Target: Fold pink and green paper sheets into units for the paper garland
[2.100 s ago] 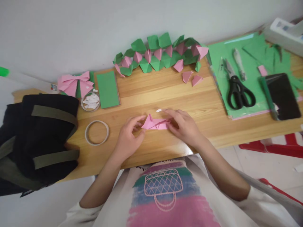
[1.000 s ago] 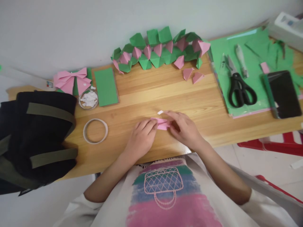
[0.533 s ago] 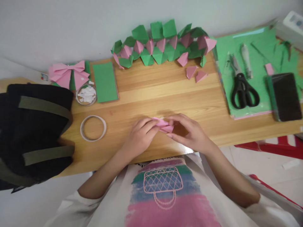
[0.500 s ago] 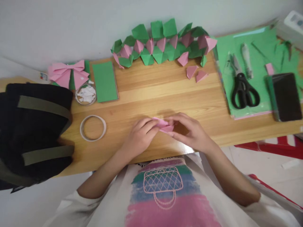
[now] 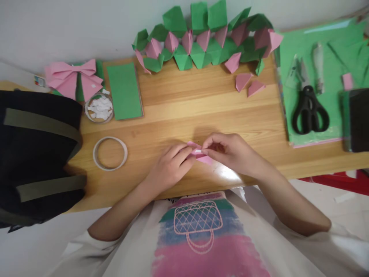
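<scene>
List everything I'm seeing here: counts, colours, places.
Table: 1, brown, centre
Folded paper: 1, pink, centre
Strip: 1, white, on folded paper
Garland: 1, green and pink, back
Loose pieces: 2+, pink, near garland
Bow: 1, pink, back left
Container: 1, pale, beside bow
Scraps: several, white, in container
Card stack: 1, green, beside container
Ring: 1, whitish, left
Bag: 1, black, far left
Papers: 1 pile, green, right
Scissors: 1, black-handled, on papers
Tool: 1, whitish, on papers
Slip: 1, pink, on papers
Device: 1, dark, right edge
Shirt: 1, white, bottom
Left hand: 1, bare, on folded paper
Right hand: 1, bare, at strip
</scene>
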Demonstrator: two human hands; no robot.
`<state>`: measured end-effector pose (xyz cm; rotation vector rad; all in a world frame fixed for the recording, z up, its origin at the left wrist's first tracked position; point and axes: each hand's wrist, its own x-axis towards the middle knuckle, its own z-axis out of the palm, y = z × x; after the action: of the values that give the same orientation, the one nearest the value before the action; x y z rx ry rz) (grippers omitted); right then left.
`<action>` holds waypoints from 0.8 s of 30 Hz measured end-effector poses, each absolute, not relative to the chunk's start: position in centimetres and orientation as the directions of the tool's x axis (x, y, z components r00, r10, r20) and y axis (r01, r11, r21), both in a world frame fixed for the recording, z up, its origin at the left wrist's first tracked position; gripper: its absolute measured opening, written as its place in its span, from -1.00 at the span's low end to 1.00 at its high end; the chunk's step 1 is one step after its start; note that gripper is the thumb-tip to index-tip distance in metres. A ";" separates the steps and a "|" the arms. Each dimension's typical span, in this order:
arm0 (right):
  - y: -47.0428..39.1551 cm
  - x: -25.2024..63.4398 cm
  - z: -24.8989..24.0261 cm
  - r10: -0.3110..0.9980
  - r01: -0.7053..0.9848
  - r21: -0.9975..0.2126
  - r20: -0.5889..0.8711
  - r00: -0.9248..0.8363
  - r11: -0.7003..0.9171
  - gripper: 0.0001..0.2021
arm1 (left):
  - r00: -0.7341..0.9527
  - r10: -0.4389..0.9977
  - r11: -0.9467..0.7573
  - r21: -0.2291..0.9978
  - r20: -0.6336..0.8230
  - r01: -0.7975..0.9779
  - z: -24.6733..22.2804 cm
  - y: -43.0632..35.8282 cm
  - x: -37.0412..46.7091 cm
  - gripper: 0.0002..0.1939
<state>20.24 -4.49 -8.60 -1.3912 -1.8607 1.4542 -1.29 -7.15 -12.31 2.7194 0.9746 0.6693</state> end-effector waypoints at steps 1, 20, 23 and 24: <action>-4.6 20.2 -8.7 0.865 0.460 -0.887 -0.253 -0.434 -0.029 -0.92 | 0.682 0.640 -0.769 0.306 0.356 0.562 -12.3 -7.1 -1.3 -0.83; -7.1 20.5 -10.2 0.928 0.411 -0.911 -0.114 -0.353 0.044 -0.93 | 0.576 0.739 -0.669 0.279 0.350 0.689 -11.7 -8.9 -1.7 -0.75; -7.1 20.4 -10.4 0.931 0.404 -0.914 -0.103 -0.350 0.051 -0.93 | 0.605 0.721 -0.693 0.307 0.339 0.653 -12.1 -8.6 -2.0 -0.70; -7.1 20.4 -10.5 0.932 0.402 -0.914 -0.100 -0.349 0.053 -0.93 | 0.612 0.716 -0.698 0.317 0.336 0.643 -12.2 -8.6 -2.1 -0.69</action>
<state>20.43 -7.05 -10.47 -1.3356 -1.7978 1.2745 -2.12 -8.57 -12.24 2.6702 1.1350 0.6654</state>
